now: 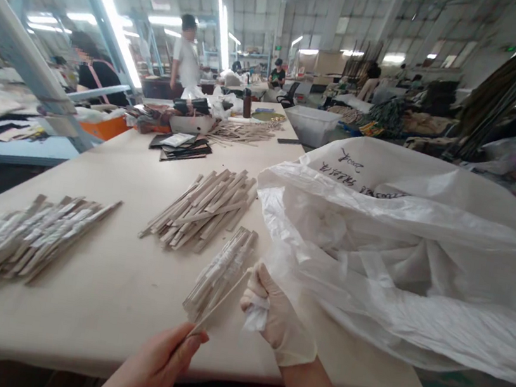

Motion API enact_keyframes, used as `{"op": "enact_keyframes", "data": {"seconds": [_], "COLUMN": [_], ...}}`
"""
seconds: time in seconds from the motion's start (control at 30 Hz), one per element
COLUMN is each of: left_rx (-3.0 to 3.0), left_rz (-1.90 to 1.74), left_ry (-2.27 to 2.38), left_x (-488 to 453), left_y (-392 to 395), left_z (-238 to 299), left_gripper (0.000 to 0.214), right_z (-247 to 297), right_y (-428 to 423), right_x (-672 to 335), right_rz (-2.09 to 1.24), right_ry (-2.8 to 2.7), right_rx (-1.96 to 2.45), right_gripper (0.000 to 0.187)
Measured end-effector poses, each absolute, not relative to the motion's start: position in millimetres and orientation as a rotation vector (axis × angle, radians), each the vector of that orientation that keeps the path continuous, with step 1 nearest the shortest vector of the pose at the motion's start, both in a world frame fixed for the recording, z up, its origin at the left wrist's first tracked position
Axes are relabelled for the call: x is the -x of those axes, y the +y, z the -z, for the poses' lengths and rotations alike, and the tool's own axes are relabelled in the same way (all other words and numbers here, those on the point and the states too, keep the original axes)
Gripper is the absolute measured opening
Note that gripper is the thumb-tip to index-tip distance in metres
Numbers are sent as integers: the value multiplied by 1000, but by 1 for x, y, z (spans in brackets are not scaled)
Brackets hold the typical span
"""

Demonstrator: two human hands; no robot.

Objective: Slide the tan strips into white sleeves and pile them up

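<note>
My left hand (163,356) is bare and pinches the near end of a thin pale stick (219,303) that slants up toward my right hand. My right hand (276,321) wears a whitish glove and is closed around a small white cloth (256,316), touching the stick's far end. Just behind the stick lies a small bundle of plastic-wrapped sticks (222,270). A larger heap of bare sticks (205,208) lies further back on the beige table (121,277).
A long row of wrapped sticks (15,243) lies at the left. A big white plastic sack (397,258) covers the table's right side. Black folders (181,146), a bottle (247,103) and a clear bin (311,125) stand far back. Other people work in the distance.
</note>
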State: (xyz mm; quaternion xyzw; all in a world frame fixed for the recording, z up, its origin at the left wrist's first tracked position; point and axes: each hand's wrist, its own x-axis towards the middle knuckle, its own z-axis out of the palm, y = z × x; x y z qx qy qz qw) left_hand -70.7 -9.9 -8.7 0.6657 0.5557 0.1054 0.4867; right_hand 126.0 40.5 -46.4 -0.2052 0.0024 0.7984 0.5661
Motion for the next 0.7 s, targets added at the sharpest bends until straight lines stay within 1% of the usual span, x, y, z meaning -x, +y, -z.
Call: {"op": "enact_keyframes", "data": {"seconds": [0.13, 0.23, 0.33, 0.43, 0.57, 0.63, 0.7], "left_rx": [-1540, -1445, -1361, -1295, -1301, -1361, -1401], "left_rz": [-167, -155, -178, -245, -328, -470, -637], "left_ry": [1382, 1357, 1279, 1229, 1251, 1324, 1379], "left_x": [67, 67, 66, 65, 66, 67, 68], "left_y": [-15, -16, -14, -8, -1, 1, 2], "left_z": [15, 22, 22, 25, 43, 51, 52], "left_gripper": [51, 55, 59, 60, 61, 61, 59], "right_z": [45, 44, 41, 38, 43, 47, 49], "right_y": [40, 36, 26, 13, 7, 6, 6], "right_x": [-124, -123, -117, -105, -93, -87, -83], "right_rz": [-1869, -1823, -1788, -1764, -1679, -1638, -1633], "right_ry": [-31, -103, -274, -484, -530, -525, -528], "right_rx": [505, 588, 761, 908, 1001, 1032, 1048], "right_gripper": [22, 26, 28, 31, 40, 44, 45]}}
